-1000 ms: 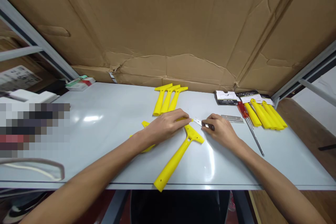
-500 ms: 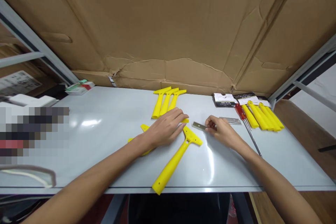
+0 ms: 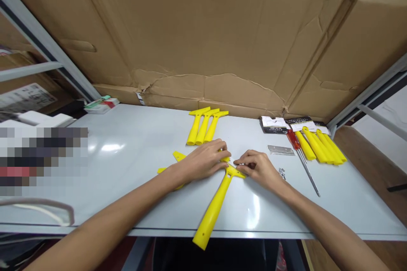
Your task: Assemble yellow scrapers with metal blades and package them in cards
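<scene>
A yellow scraper handle (image 3: 213, 209) lies slanted at the middle of the table, its wide head up by both hands. My left hand (image 3: 208, 159) is closed on a small yellow piece (image 3: 225, 159) just above that head, with its fingertips at the head's left end. My right hand (image 3: 256, 166) pinches a thin metal blade (image 3: 238, 164) at the head's right side; the fingers hide most of the blade. More yellow parts (image 3: 178, 156) lie partly under my left forearm. Small screws (image 3: 281, 172) rest to the right of my right hand.
Three yellow handles (image 3: 210, 127) lie at the back. Screwdrivers (image 3: 294, 139), flat blades (image 3: 281, 150), black-and-white cards (image 3: 273, 124) and several yellow tubes (image 3: 321, 146) are on the right. A cardboard sheet (image 3: 203, 29) stands behind the table (image 3: 127, 169); a small box (image 3: 102, 105) sits back left.
My right hand has brought the blade leftward to the scraper head. The small screws beside it have come into view. My left hand stays by the head with the yellow piece.
</scene>
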A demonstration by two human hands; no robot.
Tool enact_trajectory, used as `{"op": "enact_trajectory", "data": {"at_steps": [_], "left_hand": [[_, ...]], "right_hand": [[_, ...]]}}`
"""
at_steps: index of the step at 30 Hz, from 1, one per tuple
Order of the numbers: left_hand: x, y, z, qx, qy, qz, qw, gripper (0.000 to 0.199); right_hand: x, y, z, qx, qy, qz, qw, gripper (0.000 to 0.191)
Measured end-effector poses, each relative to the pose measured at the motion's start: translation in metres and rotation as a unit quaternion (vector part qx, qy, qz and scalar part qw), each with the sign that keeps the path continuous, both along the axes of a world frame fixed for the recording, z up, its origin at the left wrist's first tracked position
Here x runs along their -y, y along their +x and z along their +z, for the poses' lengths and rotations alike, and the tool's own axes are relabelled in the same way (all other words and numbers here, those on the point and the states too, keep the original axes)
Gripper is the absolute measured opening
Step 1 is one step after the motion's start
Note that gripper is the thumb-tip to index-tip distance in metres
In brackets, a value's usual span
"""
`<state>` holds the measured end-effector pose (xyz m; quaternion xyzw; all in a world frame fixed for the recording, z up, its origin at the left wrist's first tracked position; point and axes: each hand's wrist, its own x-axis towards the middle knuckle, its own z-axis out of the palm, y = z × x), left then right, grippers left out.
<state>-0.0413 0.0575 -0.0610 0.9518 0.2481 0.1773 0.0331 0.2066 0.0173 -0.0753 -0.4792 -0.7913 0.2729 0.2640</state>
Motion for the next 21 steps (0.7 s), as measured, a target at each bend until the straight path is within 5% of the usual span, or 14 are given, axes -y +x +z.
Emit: {"op": "enact_trajectory", "data": {"at_steps": [9, 15, 21], "left_hand": [[-0.005, 0.002, -0.006, -0.023, -0.015, 0.064, 0.998, 0.020], [-0.003, 0.004, -0.003, -0.050, -0.043, 0.086, 0.994, 0.024], [0.001, 0.004, -0.001, -0.036, -0.066, 0.092, 0.993, 0.021]], "right_hand": [[0.003, -0.007, -0.002, 0.068, 0.066, 0.052, 0.994, 0.026], [0.015, -0.009, 0.010, 0.197, 0.156, 0.114, 0.961, 0.040], [0.014, 0.002, 0.016, 0.260, 0.144, 0.106, 0.949, 0.043]]}}
